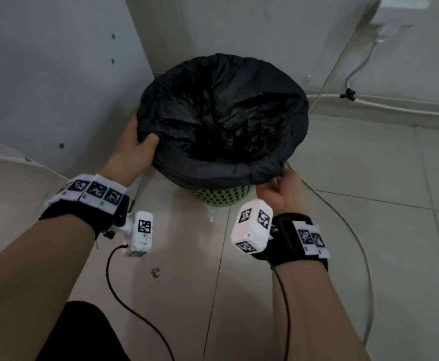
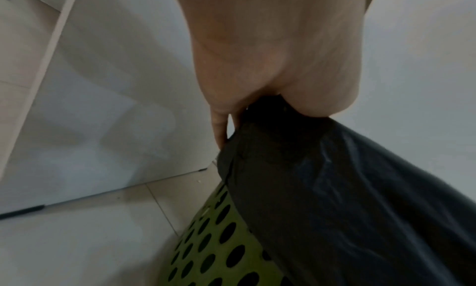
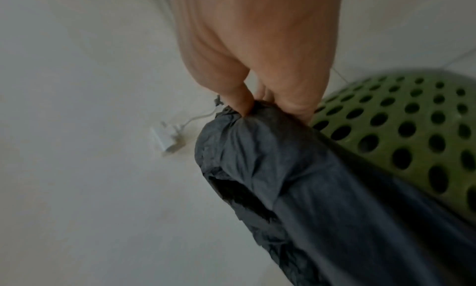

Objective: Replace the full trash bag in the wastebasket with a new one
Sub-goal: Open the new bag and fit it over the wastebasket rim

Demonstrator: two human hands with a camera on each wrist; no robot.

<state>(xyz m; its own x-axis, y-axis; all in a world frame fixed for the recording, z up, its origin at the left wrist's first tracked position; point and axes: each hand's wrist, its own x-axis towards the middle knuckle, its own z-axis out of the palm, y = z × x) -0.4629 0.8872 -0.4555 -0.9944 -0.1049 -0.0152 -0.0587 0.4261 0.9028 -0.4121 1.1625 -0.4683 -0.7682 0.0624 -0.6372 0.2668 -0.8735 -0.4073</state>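
- Wastebasket (image 1: 223, 198), green and perforated, is sitting on the tiled floor (image 1: 369, 230) by the wall.
- Black trash bag (image 1: 221, 113) is lining it, folded over the rim.
- Left hand (image 1: 132, 149) is pinching the bag's left edge.
- Right hand (image 1: 280, 188) is pinching the near-right edge.

The head view looks steeply down from above onto the wastebasket (image 1: 223, 198) on the floor (image 1: 369, 230), both forearms reaching in. Each wrist view sits very close behind its own hand, facing along the fingers at the trash bag (image 2: 360, 188) rim; the blurred background is probably wall. All three share the bag and the green basket.
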